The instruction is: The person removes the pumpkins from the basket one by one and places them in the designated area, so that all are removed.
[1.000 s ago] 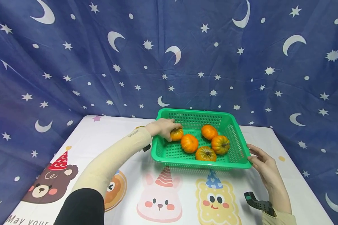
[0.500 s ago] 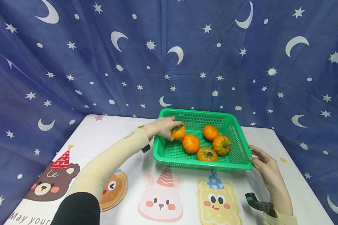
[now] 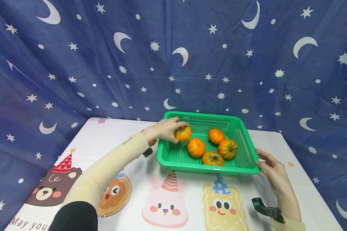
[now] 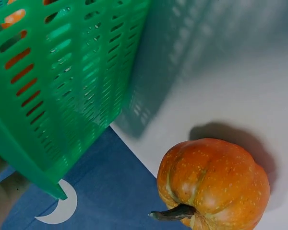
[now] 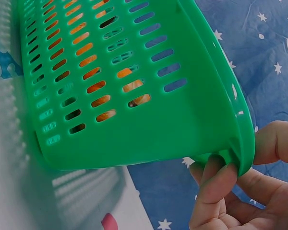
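In the head view my left hand (image 3: 167, 129) reaches over the left rim of a green plastic basket (image 3: 209, 170). Its fingers and thumb grip a small orange pumpkin (image 3: 183, 134) inside that end. At the basket's front right corner, my right hand (image 3: 273, 170) pinches the rim. The right wrist view shows that hand's fingers (image 5: 216, 184) curled under the lip. Several more little pumpkins lie in the basket, among them a bright orange one (image 3: 196, 147) close to the held one. Outside, left of the basket, sits another pumpkin (image 4: 216, 182), mostly hidden behind my left wrist in the head view.
The basket stands on a table with a white cloth (image 3: 127, 126) printed with cartoon animals. A blue curtain (image 3: 150, 80) with moons and stars hangs right behind the table and along both sides.
My left hand has risen a little with its pumpkin, and its forearm has drawn slightly left. More of the outside pumpkin shows behind the wrist. My right hand keeps its hold on the rim.
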